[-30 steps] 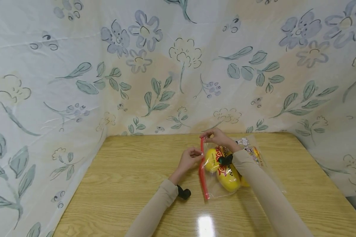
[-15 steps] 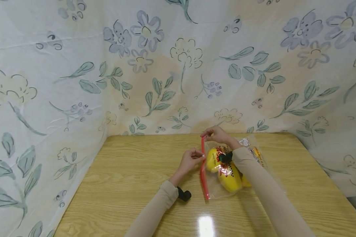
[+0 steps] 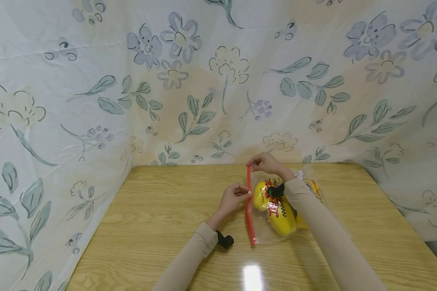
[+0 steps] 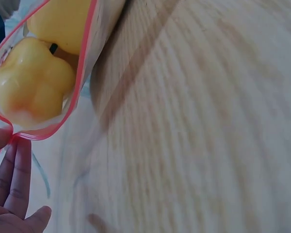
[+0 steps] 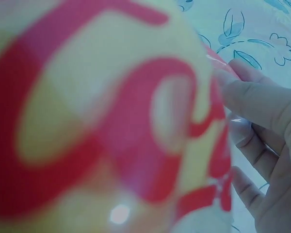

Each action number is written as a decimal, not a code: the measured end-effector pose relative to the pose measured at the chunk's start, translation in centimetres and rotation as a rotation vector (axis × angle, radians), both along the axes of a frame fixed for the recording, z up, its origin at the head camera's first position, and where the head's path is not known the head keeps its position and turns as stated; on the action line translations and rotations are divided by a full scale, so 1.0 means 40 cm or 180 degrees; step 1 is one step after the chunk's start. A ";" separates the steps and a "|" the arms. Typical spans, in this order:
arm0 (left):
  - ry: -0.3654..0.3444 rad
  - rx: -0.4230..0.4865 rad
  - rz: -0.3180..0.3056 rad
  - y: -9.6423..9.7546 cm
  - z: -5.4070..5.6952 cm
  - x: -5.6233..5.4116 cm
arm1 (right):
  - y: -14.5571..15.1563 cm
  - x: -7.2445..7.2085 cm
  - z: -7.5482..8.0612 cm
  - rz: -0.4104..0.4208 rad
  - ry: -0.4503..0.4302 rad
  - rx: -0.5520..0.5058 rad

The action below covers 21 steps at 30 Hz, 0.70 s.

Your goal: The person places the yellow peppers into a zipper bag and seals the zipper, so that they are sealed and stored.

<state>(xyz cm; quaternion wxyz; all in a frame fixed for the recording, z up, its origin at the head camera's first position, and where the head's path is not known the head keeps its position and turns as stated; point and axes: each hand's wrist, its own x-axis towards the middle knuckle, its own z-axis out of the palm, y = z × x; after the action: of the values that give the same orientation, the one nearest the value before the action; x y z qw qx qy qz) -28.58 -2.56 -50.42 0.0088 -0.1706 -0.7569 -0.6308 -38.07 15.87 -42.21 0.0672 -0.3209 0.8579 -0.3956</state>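
A clear zip bag [image 3: 264, 238] with a red zip edge [image 3: 251, 226] lies on the table, printed with red lettering and cartoon figures. Inside are shiny yellow things [image 3: 281, 216]; one [image 4: 31, 82] is lobed like a bell pepper, and a short dark stem shows beside it. My left hand [image 3: 234, 198] pinches the red edge near its middle between thumb and fingers. At the edge's far end, my right hand [image 3: 265, 165] pinches the corner. The left wrist view looks into the bag's mouth, its red lips parted above the pinch. My right forearm covers part of the bag.
The wood-grain table [image 3: 160, 218] extends on both sides of the bag. Floral cloth [image 3: 211, 101] hangs behind it and at the sides. Black wrist mounts [image 3: 225, 240] stick out from both cuffs.
My right hand has risen slightly with the far end of the red edge. The left hand keeps its pinch in nearly the same place. The yellow things have barely shifted.
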 end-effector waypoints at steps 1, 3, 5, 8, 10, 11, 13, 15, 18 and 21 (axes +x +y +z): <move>0.0030 0.0012 -0.0016 -0.001 0.000 0.002 | 0.001 -0.001 0.000 -0.0006 -0.0001 0.0001; 0.0168 0.0024 -0.0072 -0.004 -0.003 0.005 | 0.002 -0.002 0.001 -0.0002 0.0032 0.0015; 0.0200 0.0045 -0.0106 -0.006 -0.003 0.010 | 0.003 -0.002 0.002 -0.0008 0.0044 0.0014; 0.0107 0.0009 -0.0102 -0.006 -0.004 0.016 | 0.005 -0.004 0.003 0.0010 0.0092 0.0022; -0.0058 -0.0013 -0.0080 -0.004 -0.002 0.020 | 0.007 -0.004 0.005 0.0026 0.0122 0.0036; -0.0098 -0.0048 -0.0084 -0.003 -0.002 0.021 | 0.008 -0.005 0.005 0.0023 0.0127 0.0046; -0.0137 -0.0117 -0.0100 -0.003 -0.001 0.026 | 0.010 -0.006 0.005 0.0004 0.0136 0.0066; -0.0133 -0.0154 -0.0138 -0.004 0.004 0.032 | 0.011 -0.005 0.007 -0.0023 0.0126 0.0081; -0.0144 -0.0158 -0.0227 -0.009 0.027 0.051 | 0.012 -0.005 0.005 -0.0039 0.0101 0.0082; -0.0214 -0.0159 -0.0295 -0.015 0.057 0.073 | 0.012 -0.004 0.005 -0.0012 0.0092 0.0064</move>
<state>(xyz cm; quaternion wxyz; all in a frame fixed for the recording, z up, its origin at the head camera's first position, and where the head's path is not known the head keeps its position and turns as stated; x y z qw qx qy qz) -25.67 -3.15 -48.15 -0.0501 -0.1844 -0.7636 -0.6168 -38.23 16.33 -42.00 0.0573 -0.3242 0.8633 -0.3825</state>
